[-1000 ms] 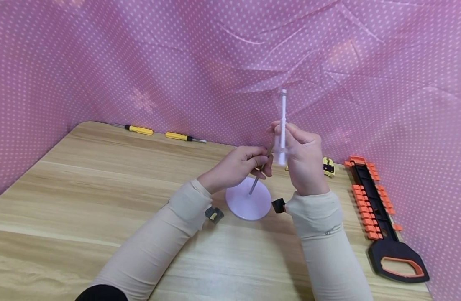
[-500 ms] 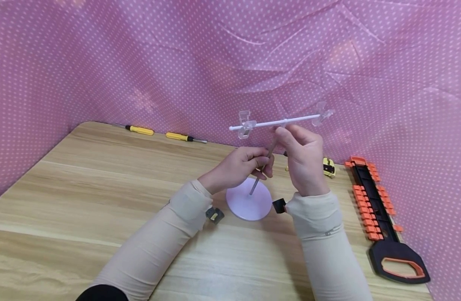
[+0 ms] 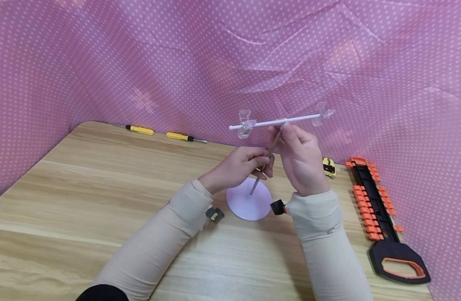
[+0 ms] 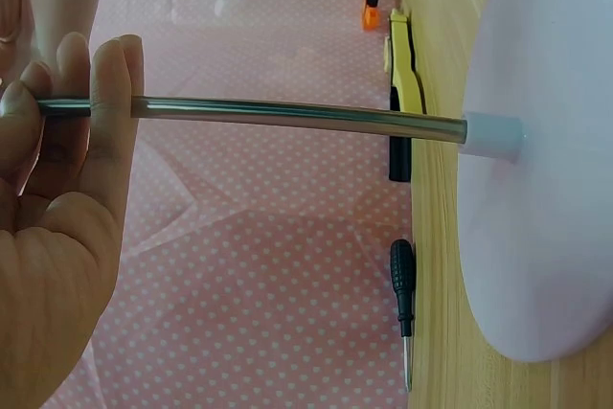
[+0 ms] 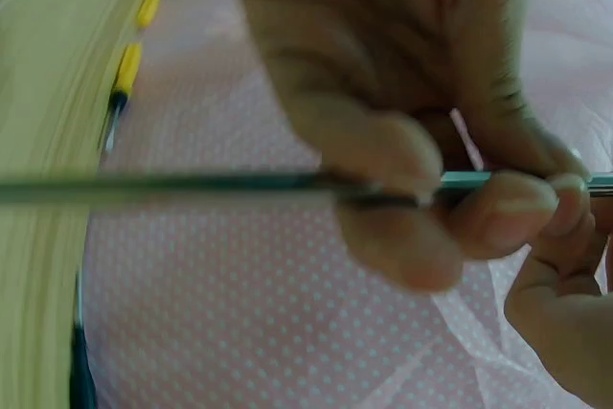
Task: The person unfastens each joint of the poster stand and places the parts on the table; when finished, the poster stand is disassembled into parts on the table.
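Note:
In the head view, a thin metal rod rises at a slant from a round white base on the table. My left hand grips this rod partway up. Across its top lies a white crossbar with one clear plastic clip near the left end and another clear clip at the right. My right hand pinches the joint under the crossbar's middle. The left wrist view shows the rod seated in a white socket on the base.
Two yellow-handled screwdrivers lie along the table's back edge. Behind my right hand is a yellow and black tool. A black rack with orange clips lies at the right. Pink dotted cloth hangs behind the table.
The crossbar has turned from pointing lengthwise away from me to lying left to right. My right thumb has since shifted up against its middle. The left hand stays on the rod.

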Demonstrator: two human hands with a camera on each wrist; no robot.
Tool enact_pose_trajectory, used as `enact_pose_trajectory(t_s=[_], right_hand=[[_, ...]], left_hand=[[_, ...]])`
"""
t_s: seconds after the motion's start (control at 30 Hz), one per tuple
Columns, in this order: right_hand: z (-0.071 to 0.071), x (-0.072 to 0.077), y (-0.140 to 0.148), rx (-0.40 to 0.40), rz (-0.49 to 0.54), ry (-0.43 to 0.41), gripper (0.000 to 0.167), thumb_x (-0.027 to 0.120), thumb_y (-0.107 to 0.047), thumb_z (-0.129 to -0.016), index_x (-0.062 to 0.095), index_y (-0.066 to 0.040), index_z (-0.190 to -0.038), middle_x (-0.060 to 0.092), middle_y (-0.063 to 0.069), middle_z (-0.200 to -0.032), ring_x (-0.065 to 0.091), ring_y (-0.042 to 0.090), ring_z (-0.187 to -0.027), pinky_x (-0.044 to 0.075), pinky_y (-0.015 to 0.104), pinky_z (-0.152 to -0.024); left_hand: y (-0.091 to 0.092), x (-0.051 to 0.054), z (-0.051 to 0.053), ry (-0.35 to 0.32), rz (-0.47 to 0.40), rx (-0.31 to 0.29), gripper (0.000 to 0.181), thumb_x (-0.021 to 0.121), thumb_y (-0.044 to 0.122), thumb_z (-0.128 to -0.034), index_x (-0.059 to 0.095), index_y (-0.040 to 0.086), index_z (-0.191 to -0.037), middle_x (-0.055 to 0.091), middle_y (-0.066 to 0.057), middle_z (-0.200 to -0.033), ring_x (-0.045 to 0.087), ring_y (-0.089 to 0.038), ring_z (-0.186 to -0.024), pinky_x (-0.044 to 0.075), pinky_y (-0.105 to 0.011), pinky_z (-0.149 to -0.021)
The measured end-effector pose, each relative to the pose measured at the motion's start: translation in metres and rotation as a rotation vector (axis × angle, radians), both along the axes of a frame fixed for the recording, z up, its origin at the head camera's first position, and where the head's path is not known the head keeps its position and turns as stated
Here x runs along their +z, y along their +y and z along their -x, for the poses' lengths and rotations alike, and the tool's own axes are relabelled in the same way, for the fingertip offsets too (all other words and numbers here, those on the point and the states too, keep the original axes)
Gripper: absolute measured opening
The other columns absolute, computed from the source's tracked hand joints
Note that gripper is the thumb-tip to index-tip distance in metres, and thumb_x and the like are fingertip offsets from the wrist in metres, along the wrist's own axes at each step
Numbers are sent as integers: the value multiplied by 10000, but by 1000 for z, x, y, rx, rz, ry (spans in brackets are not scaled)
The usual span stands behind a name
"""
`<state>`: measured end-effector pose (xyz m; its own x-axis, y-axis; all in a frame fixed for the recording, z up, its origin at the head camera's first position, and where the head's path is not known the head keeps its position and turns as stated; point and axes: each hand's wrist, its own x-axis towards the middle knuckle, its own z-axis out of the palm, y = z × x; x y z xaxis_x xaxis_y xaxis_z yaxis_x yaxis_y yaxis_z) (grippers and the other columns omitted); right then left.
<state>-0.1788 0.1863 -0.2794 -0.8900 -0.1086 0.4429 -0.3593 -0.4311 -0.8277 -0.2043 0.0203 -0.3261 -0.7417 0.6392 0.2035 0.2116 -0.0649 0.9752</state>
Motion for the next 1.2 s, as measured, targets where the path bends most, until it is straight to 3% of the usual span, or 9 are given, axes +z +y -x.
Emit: enact_pose_trajectory(t_s=[0.2,0.33,0.43,0.8,1.0,1.1,1.2], right_hand=[[-3,2,-5,-190,-107,59,231,810,-403,-897,840,-175,-923,798,-19,-954,672,134,-962,559,284,-902],[-4,3,-6,-275,-161,65,132,753,-268,-995,851,-199,-939,804,-43,-968,631,143,-955,523,270,-900],[-5,4,-8,-318,-184,55,200,696,-163,-1038,851,-226,-927,801,-64,-961,598,143,-953,501,267,-883],[-3,3,-9,-367,-102,5,200,689,-39,-1021,834,-145,-935,806,-17,-924,626,134,-926,503,286,-903],[-6,5,-4,-351,-247,-11,149,679,-133,-1050,827,-148,-1047,816,-33,-1003,642,151,-998,501,303,-939],[-8,7,-1,-365,-341,-20,160,680,-158,-1054,817,-130,-1130,814,-65,-1047,676,161,-1107,510,337,-1037],[-10,8,0,-358,-353,-22,166,686,-140,-1047,811,-108,-1152,816,-51,-1065,682,180,-1205,488,395,-1156]], left_hand=[[0,1,1,-14,35,18,230,482,86,-1133,668,-45,-1098,698,-160,-983,724,-179,-913,672,-355,-891],[0,1,1,-19,73,35,228,485,106,-1136,676,-13,-1098,705,-145,-992,731,-192,-933,671,-333,-887],[-1,1,1,-15,82,37,229,483,108,-1137,677,-8,-1096,708,-145,-993,730,-200,-938,671,-331,-885],[0,2,1,-5,88,43,240,475,110,-1141,679,-5,-1088,709,-142,-995,728,-196,-934,668,-325,-890],[0,3,0,-6,91,49,241,477,102,-1139,685,-13,-1098,712,-150,-997,729,-195,-929,669,-324,-887],[0,3,0,-7,91,48,244,476,101,-1139,685,-18,-1103,714,-154,-1001,730,-192,-930,670,-325,-887],[0,3,0,1,91,48,245,475,99,-1139,685,-21,-1100,716,-157,-999,729,-190,-927,670,-325,-886]])
